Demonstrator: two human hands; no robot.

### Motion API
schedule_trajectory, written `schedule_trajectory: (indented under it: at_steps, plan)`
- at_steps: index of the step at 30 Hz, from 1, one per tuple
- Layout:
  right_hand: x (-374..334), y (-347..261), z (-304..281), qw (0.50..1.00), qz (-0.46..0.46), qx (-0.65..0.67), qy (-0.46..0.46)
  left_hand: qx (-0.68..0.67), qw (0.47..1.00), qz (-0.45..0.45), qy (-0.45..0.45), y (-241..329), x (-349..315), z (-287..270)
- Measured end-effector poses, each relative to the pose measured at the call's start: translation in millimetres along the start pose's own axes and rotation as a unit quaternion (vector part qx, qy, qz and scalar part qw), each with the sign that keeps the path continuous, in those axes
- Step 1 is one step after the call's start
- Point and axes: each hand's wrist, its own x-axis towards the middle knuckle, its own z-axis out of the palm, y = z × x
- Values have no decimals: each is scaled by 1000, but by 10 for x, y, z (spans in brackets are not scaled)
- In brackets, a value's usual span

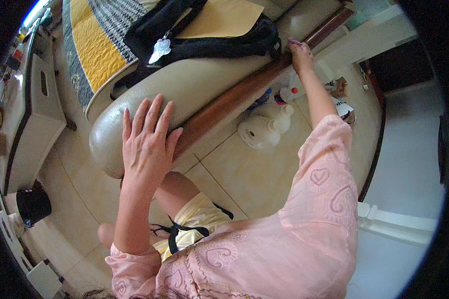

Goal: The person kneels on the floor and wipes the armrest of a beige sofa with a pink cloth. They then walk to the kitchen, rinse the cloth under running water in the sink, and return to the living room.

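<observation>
My left hand (pixel 147 132) lies flat with its fingers spread on the rounded front end of a grey-beige padded sofa arm (pixel 199 82). Along the arm's lower side runs a brown wooden trim (pixel 219 109). My right hand (pixel 302 57) reaches to the far end of this trim, its fingers curled. A bit of something pink-purple (pixel 292 43) shows at its fingertips, too small to name. On top of the arm, between my hands, rest a black bag (pixel 229 47) with a clear, pale charm (pixel 160 50) and a tan envelope (pixel 222 19).
On the tiled floor below the arm stand a whitish plastic jug (pixel 259 130) and a red-capped bottle (pixel 287 93). A yellow and grey quilt (pixel 97 50) covers the seat. At left are a white cabinet (pixel 37 119) and a black bin (pixel 34 205).
</observation>
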Motion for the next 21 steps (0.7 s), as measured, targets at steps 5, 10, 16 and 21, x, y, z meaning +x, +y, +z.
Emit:
schedule_trajectory:
  at_steps: [5, 10, 16, 21]
  plan:
    - [61, -97, -55, 998, 14, -39, -52, 9, 1000, -6, -9, -18, 8, -29]
    - [-75, -185, -111, 996, 2, 14, -93, -4, 1000, -7, 0, -7, 17, 1]
    - [-458, -533, -261, 989, -137, 22, -50, -4, 1000, 1, 18, -30, 9, 29]
    - [-815, -1051, -587, 972, -224, 70, 12, -13, 999, 9, 35, -30, -3, 53]
